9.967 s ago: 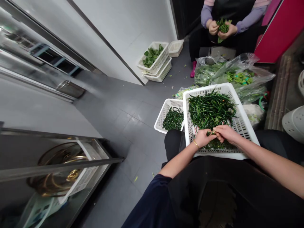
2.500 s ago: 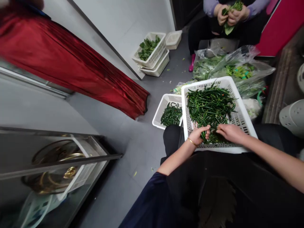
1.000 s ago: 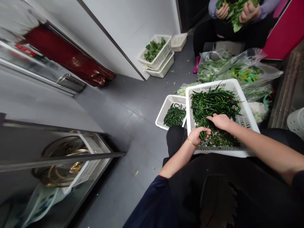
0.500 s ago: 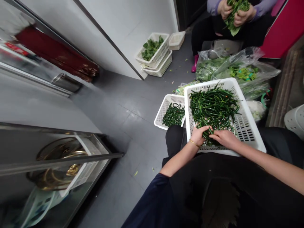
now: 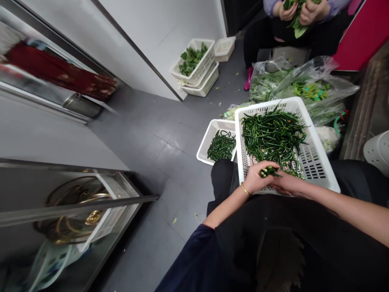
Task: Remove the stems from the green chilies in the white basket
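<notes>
Long green chili peppers (image 5: 272,134) lie heaped in a large white slotted basket (image 5: 319,156) across my lap. Over the basket's near edge, my left hand (image 5: 257,177) is closed around a small bunch of green chili peppers (image 5: 268,172), their cut or stem ends showing between thumb and fingers. My right hand (image 5: 288,182) meets it from the other side, closed against the tips of the same bunch, its fingers partly hidden underneath. A smaller white basket (image 5: 205,144) with more green chili peppers (image 5: 221,146) stands on the floor, beyond my left knee.
Clear plastic bags (image 5: 340,87) of leafy greens lie beyond the large basket. Another person's hands (image 5: 313,12) hold greens at the top right. Stacked white baskets (image 5: 209,79) stand by the wall. At left is a metal shelf (image 5: 133,198) with pot lids.
My hands have come up slightly from the heap and closed together around a bunch of chili peppers. The other person's hands have moved up a little in view.
</notes>
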The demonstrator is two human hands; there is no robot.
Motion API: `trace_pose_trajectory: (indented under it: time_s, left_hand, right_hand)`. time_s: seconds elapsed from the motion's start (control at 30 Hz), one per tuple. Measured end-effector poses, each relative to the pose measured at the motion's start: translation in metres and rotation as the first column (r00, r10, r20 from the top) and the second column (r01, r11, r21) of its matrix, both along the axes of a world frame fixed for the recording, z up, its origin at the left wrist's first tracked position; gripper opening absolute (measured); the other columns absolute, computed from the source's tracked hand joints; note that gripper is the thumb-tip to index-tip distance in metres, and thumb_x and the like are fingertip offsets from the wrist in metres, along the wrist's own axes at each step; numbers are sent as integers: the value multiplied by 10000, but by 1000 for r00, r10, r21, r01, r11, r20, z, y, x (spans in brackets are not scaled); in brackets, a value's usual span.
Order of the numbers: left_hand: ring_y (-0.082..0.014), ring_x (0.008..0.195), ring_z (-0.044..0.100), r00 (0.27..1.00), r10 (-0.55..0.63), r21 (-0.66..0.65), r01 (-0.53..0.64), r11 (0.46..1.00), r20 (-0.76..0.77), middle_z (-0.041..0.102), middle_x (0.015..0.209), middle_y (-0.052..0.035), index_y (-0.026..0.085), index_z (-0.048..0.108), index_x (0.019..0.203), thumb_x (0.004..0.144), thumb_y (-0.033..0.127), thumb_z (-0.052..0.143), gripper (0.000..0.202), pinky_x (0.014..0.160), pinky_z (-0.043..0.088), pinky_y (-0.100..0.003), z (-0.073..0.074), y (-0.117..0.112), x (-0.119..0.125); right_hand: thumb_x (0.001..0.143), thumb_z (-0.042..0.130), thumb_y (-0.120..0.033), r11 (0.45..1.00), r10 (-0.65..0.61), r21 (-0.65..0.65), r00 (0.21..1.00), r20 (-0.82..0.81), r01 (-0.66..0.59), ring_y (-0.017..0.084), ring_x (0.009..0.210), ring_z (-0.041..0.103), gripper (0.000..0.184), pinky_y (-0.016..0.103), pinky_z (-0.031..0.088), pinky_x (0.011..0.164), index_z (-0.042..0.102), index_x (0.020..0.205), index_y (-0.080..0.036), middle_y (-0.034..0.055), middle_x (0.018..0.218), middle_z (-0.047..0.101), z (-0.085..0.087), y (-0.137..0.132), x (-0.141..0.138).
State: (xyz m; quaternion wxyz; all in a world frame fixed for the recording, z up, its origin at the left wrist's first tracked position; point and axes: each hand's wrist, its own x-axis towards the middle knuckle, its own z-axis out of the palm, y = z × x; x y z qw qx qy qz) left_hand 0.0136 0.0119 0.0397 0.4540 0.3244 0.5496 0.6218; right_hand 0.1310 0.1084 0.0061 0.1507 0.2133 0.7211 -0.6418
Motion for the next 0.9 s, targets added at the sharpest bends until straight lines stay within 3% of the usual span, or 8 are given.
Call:
trace_pose_trajectory:
  time_s: [0.07, 0.13, 0.23, 0.33, 0.5, 0.67, 0.8, 0.9]
  left_hand:
    - [-155, 772, 594, 964, 172, -4, -175, 985, 204, 645, 802, -38, 169, 640, 869, 610, 194, 666, 261, 769, 459, -299, 0, 4, -2]
    - [-140, 650, 583, 875, 239, -72, -230, 971, 422, 634, 711, -37, 138, 616, 853, 603, 227, 673, 272, 660, 462, -282, -6, 9, -4]
    - [-138, 568, 570, 793, 157, -208, -39, 977, 588, 633, 639, -69, 85, 608, 739, 546, 188, 690, 233, 611, 457, -279, -17, 14, -7]
    - [-146, 568, 584, 760, 154, -260, 21, 965, 631, 646, 636, -95, 66, 618, 699, 564, 144, 647, 159, 621, 467, -280, -24, 15, -10]
    - [-195, 684, 632, 684, 169, -264, 35, 964, 709, 671, 748, -135, 32, 644, 825, 650, 143, 537, 234, 723, 489, -331, -28, 11, -23]
    - [-167, 667, 617, 679, 205, -208, -78, 975, 705, 632, 694, -68, 76, 605, 857, 636, 121, 595, 226, 761, 486, -359, -31, 9, -26]
    - [-111, 545, 551, 753, 167, -170, -75, 983, 636, 563, 602, -7, 105, 590, 854, 570, 133, 664, 296, 602, 456, -271, -36, 6, -24]
    - [-83, 472, 489, 772, 182, -185, -84, 979, 609, 531, 556, 7, 106, 573, 747, 525, 147, 678, 249, 506, 390, -234, -41, 7, -22]
  right_hand:
    - [815, 385, -575, 990, 31, 143, 997, -76, -20, 74, 359, 282, 468, 233, 225, 395, 344, 531, -206, -58, 408, 315, 7, 4, -1]
    - [840, 383, -534, 939, 124, 342, 969, -212, -46, 87, 439, 349, 475, 239, 262, 475, 371, 514, -189, -35, 450, 374, 13, 6, -1]
    - [885, 335, -478, 814, 396, 552, 868, -299, -181, 103, 517, 404, 466, 246, 278, 543, 427, 540, -179, -11, 531, 452, 19, 7, 2]
    - [912, 278, -447, 669, 576, 648, 805, -143, -364, 123, 562, 478, 455, 249, 299, 563, 535, 640, -190, 15, 621, 553, 19, 17, 10]
    - [783, 444, -608, 435, 405, 722, 833, 377, -538, 221, 653, 585, 462, 271, 336, 535, 661, 784, -201, 82, 729, 635, 7, 62, 10]
    - [904, 292, -295, 193, 227, 918, 926, 302, -347, 219, 744, 612, 384, 277, 377, 570, 561, 1167, -218, 144, 1018, 570, -24, 76, -33]
    - [872, 326, -184, 179, 250, 902, 905, 344, -392, 215, 772, 608, 347, 282, 393, 591, 594, 1093, -180, 157, 1029, 529, -41, 79, -59]
    - [872, 341, -213, 276, 208, 902, 937, 281, -332, 207, 777, 601, 309, 296, 407, 624, 623, 991, -175, 138, 1034, 536, -41, 92, -54]
